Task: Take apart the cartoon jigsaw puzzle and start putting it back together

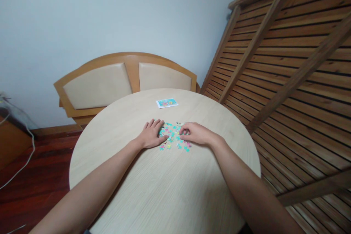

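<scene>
Small jigsaw puzzle pieces (170,136) in turquoise, pink, yellow and white lie loosely scattered on the round table (153,190). At their left edge my left hand (150,134) rests palm down with its fingers spread, the thumb reaching over some pieces. My right hand (194,134) is at the right side of the scatter, its fingers curled in toward the thumb low over the pieces. Any piece in that pinch is too small to make out. Beyond both hands lies a picture card (167,103) with colourful cartoon figures on a turquoise background.
A wooden headboard (132,71) with cream padded panels stands behind the table against a pale wall (115,11). Large wooden slats (274,58) lean close along the right. On the left, a white cable (32,150) hangs down to the dark red floor (41,175).
</scene>
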`<state>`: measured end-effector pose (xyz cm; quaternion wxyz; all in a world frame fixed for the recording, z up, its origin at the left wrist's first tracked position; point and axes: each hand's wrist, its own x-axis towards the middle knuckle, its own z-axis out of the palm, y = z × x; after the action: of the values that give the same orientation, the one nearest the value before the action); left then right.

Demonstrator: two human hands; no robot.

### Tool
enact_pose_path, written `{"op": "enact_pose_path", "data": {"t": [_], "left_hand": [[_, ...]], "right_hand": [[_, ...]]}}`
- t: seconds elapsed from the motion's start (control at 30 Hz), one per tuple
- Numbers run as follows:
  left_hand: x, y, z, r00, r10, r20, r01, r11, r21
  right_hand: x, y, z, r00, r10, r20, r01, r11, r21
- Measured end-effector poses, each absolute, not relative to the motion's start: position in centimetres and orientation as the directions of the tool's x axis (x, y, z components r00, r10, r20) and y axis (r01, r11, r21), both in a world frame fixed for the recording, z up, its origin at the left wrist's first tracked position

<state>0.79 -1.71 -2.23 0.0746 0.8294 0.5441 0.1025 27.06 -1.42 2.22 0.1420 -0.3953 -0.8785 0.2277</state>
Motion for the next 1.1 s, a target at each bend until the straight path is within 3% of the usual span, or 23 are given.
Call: {"op": "enact_pose_path", "data": {"t": [0.2, 0.47, 0.8, 0.9, 1.0, 1.1], "left_hand": [[1.1, -1.9, -2.1, 0.395, 0.915, 0.077, 0.887, -0.402, 0.228], [0.4, -1.6, -2.1, 0.425, 0.9, 0.093, 0.867, -0.435, 0.243], [-0.5, -1.1, -2.2, 0.439, 0.893, 0.104, 0.863, -0.451, 0.23], [-0.5, -1.2, -2.1, 0.43, 0.899, 0.087, 0.87, -0.438, 0.225], [-0.1, -1.5, -2.0, 0.417, 0.906, 0.066, 0.881, -0.421, 0.215], [0.3, -1.7, -2.0, 0.412, 0.911, 0.03, 0.893, -0.41, 0.188]], "right_hand": [[26.5, -1.1, 1.1, -0.747, 0.644, 0.166, 0.523, 0.724, -0.45], [25.8, -1.8, 1.3, -0.754, 0.619, 0.221, 0.524, 0.769, -0.367], [25.7, -1.4, 1.0, -0.785, 0.593, 0.18, 0.511, 0.784, -0.352], [26.0, -1.5, 1.0, -0.717, 0.684, 0.132, 0.612, 0.709, -0.35], [25.7, -2.0, 0.8, -0.604, 0.796, -0.022, 0.75, 0.56, -0.352], [24.9, -2.6, 0.5, -0.566, 0.809, -0.16, 0.801, 0.494, -0.339]]}}
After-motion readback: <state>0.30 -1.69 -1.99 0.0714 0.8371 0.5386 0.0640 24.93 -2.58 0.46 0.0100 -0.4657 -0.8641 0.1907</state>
